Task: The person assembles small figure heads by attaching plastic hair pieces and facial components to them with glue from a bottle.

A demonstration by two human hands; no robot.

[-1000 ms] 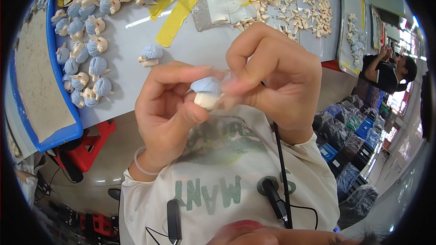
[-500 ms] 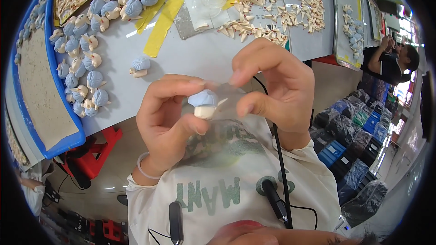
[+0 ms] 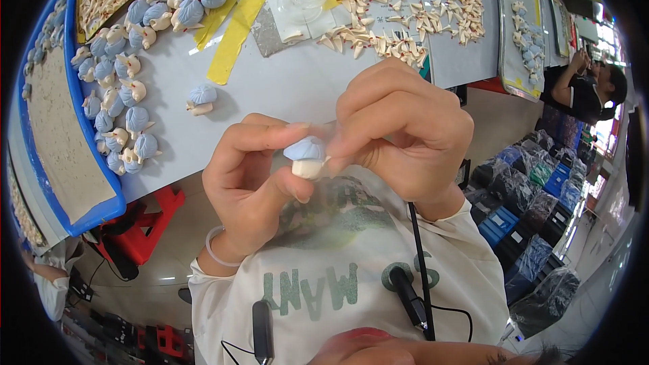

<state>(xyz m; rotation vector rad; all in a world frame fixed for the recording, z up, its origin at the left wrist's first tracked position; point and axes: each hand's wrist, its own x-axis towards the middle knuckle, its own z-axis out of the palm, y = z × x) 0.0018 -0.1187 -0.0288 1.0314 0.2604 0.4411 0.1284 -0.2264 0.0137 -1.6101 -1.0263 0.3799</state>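
Your right hand point(image 3: 412, 142), spread moments ago, is nearly pinched at the pointed cream piece point(image 3: 327, 160) on the blue-haired doll head point(image 3: 304, 149), presumably working it, though blur hides any grip. Your left hand point(image 3: 236, 186) pinches the head above your shirt point(image 3: 385, 236), barely longer hair-to-base, hair toward the table point(image 3: 270, 94), piece jutting right.

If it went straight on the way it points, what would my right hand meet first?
Probably the pointed cream piece at the side of the blue-topped head in your left hand; blur hides whether your right hand touches it.
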